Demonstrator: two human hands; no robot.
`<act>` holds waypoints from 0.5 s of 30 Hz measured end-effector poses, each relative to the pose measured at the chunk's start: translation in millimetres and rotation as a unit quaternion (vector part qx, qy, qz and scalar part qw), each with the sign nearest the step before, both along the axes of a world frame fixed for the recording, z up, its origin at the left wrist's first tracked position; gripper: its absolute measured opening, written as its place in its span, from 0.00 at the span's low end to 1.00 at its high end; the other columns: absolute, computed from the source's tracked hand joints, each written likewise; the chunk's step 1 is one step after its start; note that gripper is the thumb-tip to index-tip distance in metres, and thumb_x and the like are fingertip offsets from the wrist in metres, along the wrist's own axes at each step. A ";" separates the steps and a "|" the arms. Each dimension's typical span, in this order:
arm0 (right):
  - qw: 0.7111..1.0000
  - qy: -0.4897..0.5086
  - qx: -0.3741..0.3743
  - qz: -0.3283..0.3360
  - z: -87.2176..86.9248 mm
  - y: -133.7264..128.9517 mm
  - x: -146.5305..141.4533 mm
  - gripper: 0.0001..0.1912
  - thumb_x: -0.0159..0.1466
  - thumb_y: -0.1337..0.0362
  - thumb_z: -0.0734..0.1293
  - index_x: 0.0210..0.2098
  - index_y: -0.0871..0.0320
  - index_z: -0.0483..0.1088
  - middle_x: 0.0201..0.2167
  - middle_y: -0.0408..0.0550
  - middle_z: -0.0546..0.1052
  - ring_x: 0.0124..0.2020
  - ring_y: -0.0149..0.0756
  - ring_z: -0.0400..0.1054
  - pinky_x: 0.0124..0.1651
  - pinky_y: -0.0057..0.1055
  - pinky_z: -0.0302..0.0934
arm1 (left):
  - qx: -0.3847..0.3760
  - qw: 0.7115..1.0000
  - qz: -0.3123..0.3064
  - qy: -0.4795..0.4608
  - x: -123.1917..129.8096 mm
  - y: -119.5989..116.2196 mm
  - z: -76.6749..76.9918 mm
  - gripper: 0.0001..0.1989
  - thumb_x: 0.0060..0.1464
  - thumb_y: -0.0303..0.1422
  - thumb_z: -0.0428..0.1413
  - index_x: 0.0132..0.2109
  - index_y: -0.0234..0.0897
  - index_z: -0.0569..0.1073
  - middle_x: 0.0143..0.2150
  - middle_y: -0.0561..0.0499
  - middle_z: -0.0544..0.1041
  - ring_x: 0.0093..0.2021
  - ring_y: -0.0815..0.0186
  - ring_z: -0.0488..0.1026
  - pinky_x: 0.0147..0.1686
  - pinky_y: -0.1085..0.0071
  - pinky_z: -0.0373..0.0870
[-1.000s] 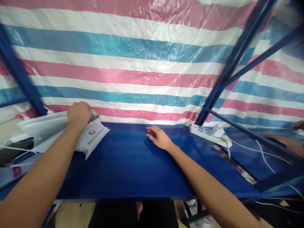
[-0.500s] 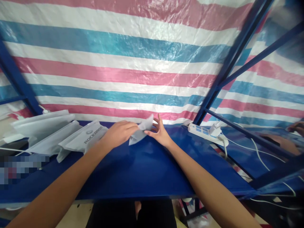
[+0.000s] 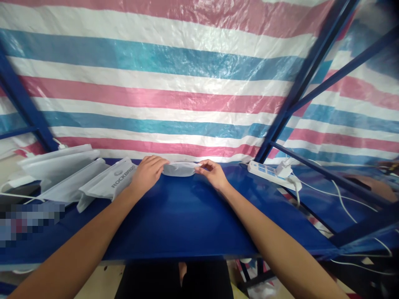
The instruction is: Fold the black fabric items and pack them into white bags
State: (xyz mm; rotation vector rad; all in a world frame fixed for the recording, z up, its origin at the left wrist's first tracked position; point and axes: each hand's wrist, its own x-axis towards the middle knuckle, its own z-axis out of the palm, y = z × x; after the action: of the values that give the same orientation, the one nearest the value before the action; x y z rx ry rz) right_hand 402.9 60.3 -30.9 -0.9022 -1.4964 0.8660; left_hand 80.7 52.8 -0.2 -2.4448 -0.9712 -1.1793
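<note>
Holding a pale, frosted pouch point(image 3: 179, 169) by its two ends, stretched sideways over the far part of a blue worktop point(image 3: 183, 224), just in front of red, white and blue striped sheeting point(image 3: 156, 91). Clamping the left end in the grip of the left hand point(image 3: 151, 171); pinching the right end in the grip of the right hand point(image 3: 214, 174). Cannot tell from this angle whether resting the pouch's lower edge on the worktop or holding it just clear. Have a pale bag marked ROCKBROS point(image 3: 120, 177) just left of the left hand, near more pale bags point(image 3: 75, 180) farther left. See, well apart to the right, a white power strip point(image 3: 264, 171) bearing a plug adapter point(image 3: 283, 169), near a blue metal frame point(image 3: 285, 112).
</note>
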 end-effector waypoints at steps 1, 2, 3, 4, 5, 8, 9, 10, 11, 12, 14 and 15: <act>1.000 -0.012 0.008 -0.002 0.8 -1.3 -0.8 0.25 0.56 0.42 0.83 0.40 0.53 0.78 0.37 0.47 0.84 0.42 0.46 0.82 0.54 0.49 0.79 | -0.008 1.000 0.016 -0.007 0.9 0.0 -1.5 0.17 0.69 0.23 0.51 0.54 0.41 0.81 0.51 0.46 0.86 0.53 0.54 0.82 0.58 0.53 0.71; 0.999 -0.029 0.023 -0.009 1.9 -2.9 -1.3 0.23 0.58 0.43 0.82 0.39 0.53 0.80 0.38 0.48 0.84 0.42 0.46 0.82 0.54 0.49 0.78 | -0.012 0.999 0.028 -0.014 2.9 -1.2 -2.4 0.16 0.69 0.23 0.52 0.55 0.41 0.80 0.51 0.45 0.86 0.52 0.53 0.81 0.58 0.53 0.71; 0.997 -0.056 0.047 -0.014 3.6 -5.1 -1.8 0.20 0.61 0.43 0.80 0.40 0.52 0.81 0.40 0.49 0.85 0.43 0.46 0.82 0.54 0.48 0.78 | -0.013 0.999 0.033 -0.019 6.0 -3.6 -3.0 0.15 0.69 0.24 0.53 0.56 0.40 0.80 0.51 0.44 0.85 0.52 0.52 0.81 0.58 0.52 0.72; 0.993 -0.090 0.079 -0.017 5.8 -7.9 -2.4 0.18 0.65 0.44 0.78 0.41 0.52 0.83 0.42 0.50 0.85 0.44 0.46 0.82 0.54 0.48 0.77 | -0.012 0.999 0.029 -0.018 10.1 -7.1 -3.1 0.15 0.69 0.26 0.54 0.57 0.40 0.79 0.52 0.44 0.85 0.53 0.52 0.81 0.59 0.51 0.71; 0.985 -0.127 0.115 -0.018 8.3 -11.4 -3.4 0.16 0.68 0.45 0.75 0.43 0.51 0.84 0.45 0.51 0.85 0.46 0.46 0.81 0.54 0.48 0.77 | -0.009 1.000 0.016 -0.013 15.1 -11.3 -3.2 0.15 0.70 0.27 0.55 0.59 0.40 0.78 0.54 0.43 0.84 0.55 0.51 0.80 0.60 0.50 0.71; 0.960 -0.206 0.192 0.000 15.9 -24.3 -10.1 0.14 0.75 0.51 0.68 0.50 0.47 0.85 0.49 0.51 0.85 0.49 0.46 0.82 0.55 0.47 0.76 | -0.011 0.998 -0.059 0.007 33.2 -23.2 -4.0 0.16 0.73 0.33 0.56 0.65 0.42 0.75 0.60 0.42 0.81 0.60 0.51 0.78 0.63 0.50 0.72; 0.956 -0.214 0.198 0.002 17.7 -28.5 -13.6 0.14 0.76 0.52 0.68 0.50 0.47 0.85 0.49 0.50 0.85 0.48 0.46 0.82 0.55 0.46 0.77 | -0.013 0.996 -0.084 0.008 39.1 -25.8 -4.7 0.17 0.74 0.35 0.56 0.66 0.43 0.75 0.61 0.42 0.81 0.61 0.52 0.79 0.63 0.51 0.73; 0.956 -0.214 0.198 -0.003 18.9 -32.3 -17.2 0.12 0.76 0.53 0.69 0.49 0.47 0.85 0.47 0.49 0.86 0.47 0.45 0.83 0.55 0.45 0.77 | -0.013 0.995 -0.104 0.005 44.6 -27.5 -5.7 0.17 0.75 0.36 0.57 0.66 0.43 0.75 0.61 0.42 0.81 0.60 0.53 0.79 0.62 0.51 0.74; 0.957 -0.213 0.194 -0.010 19.5 -35.4 -20.7 0.11 0.75 0.53 0.70 0.47 0.48 0.85 0.45 0.48 0.87 0.45 0.45 0.83 0.53 0.44 0.78 | -0.011 0.993 -0.116 0.000 49.2 -28.3 -6.6 0.16 0.75 0.37 0.57 0.65 0.44 0.76 0.60 0.42 0.82 0.59 0.53 0.80 0.61 0.52 0.75; 0.958 -0.212 0.191 -0.017 19.7 -38.0 -23.8 0.09 0.74 0.54 0.71 0.45 0.48 0.84 0.43 0.47 0.87 0.43 0.45 0.84 0.52 0.43 0.78 | -0.006 0.992 -0.123 -0.006 52.9 -28.3 -7.5 0.15 0.75 0.38 0.56 0.63 0.44 0.77 0.58 0.43 0.83 0.57 0.54 0.81 0.60 0.53 0.76; 0.957 -0.215 0.192 -0.023 19.7 -41.0 -27.8 0.09 0.73 0.54 0.72 0.42 0.49 0.83 0.40 0.46 0.87 0.41 0.44 0.84 0.49 0.41 0.79 | 0.007 0.991 -0.131 -0.009 57.3 -27.3 -8.3 0.12 0.76 0.36 0.55 0.59 0.44 0.80 0.54 0.45 0.85 0.53 0.56 0.82 0.57 0.54 0.78; 0.956 -0.219 0.196 -0.020 19.8 -41.6 -28.6 0.09 0.73 0.54 0.72 0.41 0.49 0.83 0.40 0.46 0.87 0.41 0.44 0.84 0.48 0.41 0.79 | 0.011 0.991 -0.134 -0.007 58.1 -26.6 -8.2 0.12 0.77 0.35 0.54 0.58 0.44 0.81 0.53 0.46 0.85 0.52 0.57 0.83 0.56 0.55 0.78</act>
State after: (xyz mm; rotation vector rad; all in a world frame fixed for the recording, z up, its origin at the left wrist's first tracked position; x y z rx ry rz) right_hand 374.3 18.7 -11.1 -0.8506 -1.9379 0.3221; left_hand 138.8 26.3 -8.4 -2.6131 -0.6418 -1.2811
